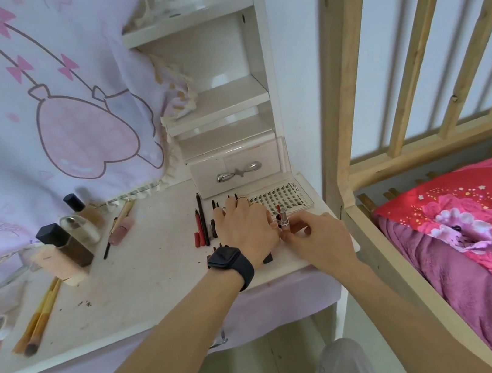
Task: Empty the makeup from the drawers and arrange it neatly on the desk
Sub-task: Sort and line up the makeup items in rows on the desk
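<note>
Worktop, arranging step. Near its right edge, before the small drawer, the left hand rests with fingers spread beside the pencils. The right hand pinches an upright lipstick. The next move is probably to stand it in line.

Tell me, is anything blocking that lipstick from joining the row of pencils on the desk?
Yes. The left hand lies spread on the desk, directly between the lipstick pinched by the right hand and the pencils.
</note>
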A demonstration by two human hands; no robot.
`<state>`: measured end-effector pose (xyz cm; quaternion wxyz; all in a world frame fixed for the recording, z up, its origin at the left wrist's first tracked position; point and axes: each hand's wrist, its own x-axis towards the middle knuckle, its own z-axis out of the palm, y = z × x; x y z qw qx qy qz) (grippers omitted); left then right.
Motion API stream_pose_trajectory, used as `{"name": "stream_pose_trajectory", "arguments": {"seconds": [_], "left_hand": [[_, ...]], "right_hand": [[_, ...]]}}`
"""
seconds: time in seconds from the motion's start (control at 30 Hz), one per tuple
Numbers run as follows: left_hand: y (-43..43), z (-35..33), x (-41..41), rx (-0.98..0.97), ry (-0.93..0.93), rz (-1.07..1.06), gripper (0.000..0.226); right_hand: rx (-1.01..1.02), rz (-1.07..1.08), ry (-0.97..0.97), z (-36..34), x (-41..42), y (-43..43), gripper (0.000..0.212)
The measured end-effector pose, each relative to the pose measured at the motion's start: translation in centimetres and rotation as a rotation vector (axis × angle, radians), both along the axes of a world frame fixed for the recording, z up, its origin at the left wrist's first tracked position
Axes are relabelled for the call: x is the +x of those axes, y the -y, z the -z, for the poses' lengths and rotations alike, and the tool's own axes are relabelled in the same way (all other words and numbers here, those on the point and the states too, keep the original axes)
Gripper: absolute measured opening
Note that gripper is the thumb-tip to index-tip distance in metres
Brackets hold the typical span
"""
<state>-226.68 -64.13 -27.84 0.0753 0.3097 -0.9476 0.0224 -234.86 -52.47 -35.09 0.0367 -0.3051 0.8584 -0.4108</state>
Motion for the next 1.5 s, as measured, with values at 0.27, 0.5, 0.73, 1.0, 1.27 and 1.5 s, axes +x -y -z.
{"name": "stream_pose_trajectory", "arguments": {"seconds": [0.27,0.5,0.73,1.0,1.27,1.5], "left_hand": [[-0.1,-0.2,0.0,-0.001,0.048,0.018,0.029],[0.0,-0.7,0.2,0.007,0.040,0.030,0.028],[0.4,-2.4,1.1,0.069,0.042,0.072,0.034],[3.8,-5.5,5.9,0.023,-0.205,0.096,0.035],[10.4,-3.5,14.5,0.027,-0.211,-0.060,0.038],[16.8,1.2,20.1,0.100,-0.106,-0.175,0.038]], "right_hand": [[0.025,0.000,-0.012,0.0,-0.1,0.0,0.021],[0.043,-0.021,0.010,-0.6,0.2,-0.4,0.018],[0.055,-0.037,0.070,-2.3,0.9,-1.5,0.031],[-0.032,-0.080,-0.224,-7.8,2.8,-3.4,0.025],[0.077,-0.306,-0.453,-12.4,8.0,3.4,0.031],[0.164,-0.492,-0.329,-8.6,13.4,12.4,0.037]]}}
